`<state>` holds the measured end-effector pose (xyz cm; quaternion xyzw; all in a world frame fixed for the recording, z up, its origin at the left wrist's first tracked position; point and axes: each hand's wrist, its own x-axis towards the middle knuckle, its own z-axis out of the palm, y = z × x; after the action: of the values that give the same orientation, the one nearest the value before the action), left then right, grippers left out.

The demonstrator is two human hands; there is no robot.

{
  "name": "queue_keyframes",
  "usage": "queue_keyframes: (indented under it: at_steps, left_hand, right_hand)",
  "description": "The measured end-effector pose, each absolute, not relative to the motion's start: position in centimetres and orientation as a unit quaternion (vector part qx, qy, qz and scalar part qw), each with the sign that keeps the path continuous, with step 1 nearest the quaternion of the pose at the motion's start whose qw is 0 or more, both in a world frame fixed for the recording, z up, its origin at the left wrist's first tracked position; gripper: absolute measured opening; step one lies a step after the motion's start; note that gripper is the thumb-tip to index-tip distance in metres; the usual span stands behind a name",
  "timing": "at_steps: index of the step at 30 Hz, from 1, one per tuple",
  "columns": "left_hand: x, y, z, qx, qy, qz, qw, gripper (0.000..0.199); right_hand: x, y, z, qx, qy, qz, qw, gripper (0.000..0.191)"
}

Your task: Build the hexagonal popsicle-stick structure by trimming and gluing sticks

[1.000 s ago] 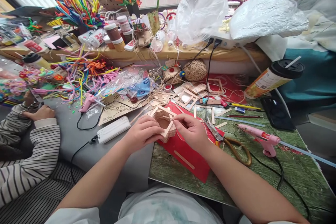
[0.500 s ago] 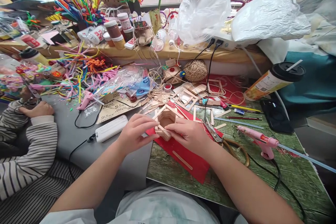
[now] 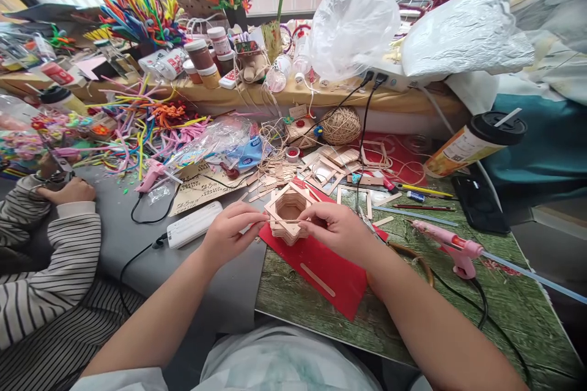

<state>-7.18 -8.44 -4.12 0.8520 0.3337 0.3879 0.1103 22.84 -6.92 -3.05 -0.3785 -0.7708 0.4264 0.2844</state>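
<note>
A star-shaped box of stacked craft sticks (image 3: 288,237) sits on a red sheet (image 3: 337,281), its hollow middle facing up. Just over its near rim runs a thin craft stick (image 3: 283,221), seen nearly edge-on. My left hand (image 3: 235,229) pinches the left end of that stick between thumb and fingers. At the other end, my right hand (image 3: 331,226) is closed on it too. Whether the stick touches the box is hard to make out. A single loose craft stick (image 3: 317,279) lies on the red sheet nearer to me.
Scissors (image 3: 408,253) lie partly behind my right forearm. Farther right are a pink glue gun (image 3: 458,244), a phone (image 3: 481,201) and a tilted drink cup (image 3: 477,140). A white power bank (image 3: 195,224) is at left, near another person's striped sleeve (image 3: 76,250).
Both hands have drawn a little apart, and the stick now spans level between them over the box's near side. My right hand has lifted slightly.
</note>
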Motion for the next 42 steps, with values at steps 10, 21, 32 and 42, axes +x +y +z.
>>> queue_keyframes:
  at_steps: [10,21,32,42]
  left_hand:
    - [-7.7,-8.8,-5.9,0.815,0.372,0.408,0.175,0.020]
    - [-6.9,-8.8,-5.8,0.764,0.442,0.418,0.216,0.007]
    - [-6.9,-8.4,-7.1,0.758,0.459,0.388,0.253,0.012]
    - [-6.2,-8.7,-8.1,0.694,0.524,0.382,0.315,0.014]
  right_hand:
    - [25.5,-5.2,-3.2,-0.411,-0.730,0.474,0.270,0.019]
    - [26.4,-4.9,-2.9,-0.424,-0.730,0.438,0.309,0.017]
    - [27.6,-4.0,-4.7,-0.437,-0.732,0.476,0.216,0.016]
    - [26.5,-3.7,-5.5,-0.489,-0.721,0.461,0.168,0.026]
